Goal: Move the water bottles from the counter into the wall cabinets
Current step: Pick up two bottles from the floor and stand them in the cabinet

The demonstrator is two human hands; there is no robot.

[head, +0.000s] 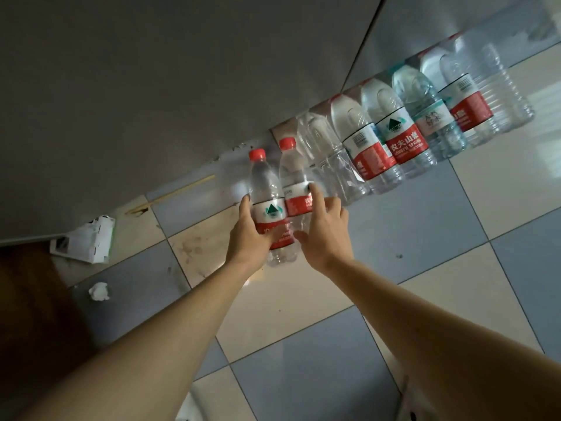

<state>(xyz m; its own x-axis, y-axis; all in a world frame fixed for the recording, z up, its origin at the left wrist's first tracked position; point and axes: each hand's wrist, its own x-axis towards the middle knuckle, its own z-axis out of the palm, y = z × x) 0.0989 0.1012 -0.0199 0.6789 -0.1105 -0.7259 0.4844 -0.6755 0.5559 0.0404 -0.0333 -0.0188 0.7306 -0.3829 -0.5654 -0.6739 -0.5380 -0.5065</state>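
Observation:
Two clear water bottles with red caps and red-and-white labels are side by side over the tiled surface [379, 253]. My left hand [247, 238] grips the left bottle [264, 189] round its label. My right hand [326, 232] holds the right bottle [292, 174] from the other side, with the thumb under the label and the index finger reaching up along it. Several more bottles [391, 129] stand in a tight row along the grey wall panel [151, 86] to the upper right, some with labels and some bare.
A torn white carton [85, 241] and a crumpled bit of paper [98, 290] lie at the left near the panel's foot. A thin wooden stick [179, 191] rests against the wall. A dark brown shape [27, 299] fills the lower left.

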